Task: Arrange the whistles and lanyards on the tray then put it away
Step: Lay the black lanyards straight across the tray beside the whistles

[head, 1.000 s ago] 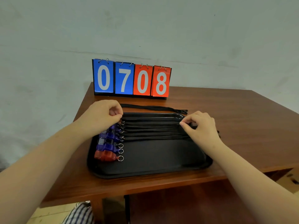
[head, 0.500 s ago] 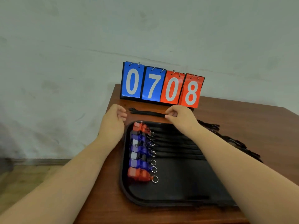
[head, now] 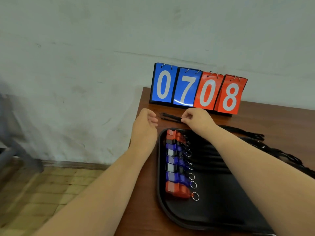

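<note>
1. The head camera looks down at a brown wooden tabletop [head: 281, 123] that stands against a pale wall.
2. Your right grip [head: 196, 118] reaches over the far end of the tray. Its fingertips [head: 184, 120] pinch a loose lanyard [head: 170, 116].
3. The loose lanyard is black. It lies on the tabletop between the tray and the scoreboard, not on the tray.
4. Your left grip [head: 144, 123] is near the left edge of the tabletop, just beside the left end of the loose lanyard. Its fingers are softly curled and hold nothing. You cannot tell if they touch the cord.
5. The black tray [head: 213, 212] sits flat on the tabletop, close to you. The near half of it is bare.
6. The whistles [head: 175, 166] lie in a neat row along the left side of the tray, side by side and touching. There is a red one at each end, with blue ones in between.
7. Each whistle has a small silver ring [head: 195, 196] on its right side.
8. The black lanyards [head: 208, 155] run to the right from the upper rings, across the tray. They are dark on dark, so they are hard to tell apart.
9. Their far ends [head: 272, 150] hang over the right side of the tray and lie on the tabletop.
10. The scoreboard [head: 197, 89] stands at the back by the wall. It shows 0 and 7 on blue cards, then 0 and 8 on red cards.
</note>
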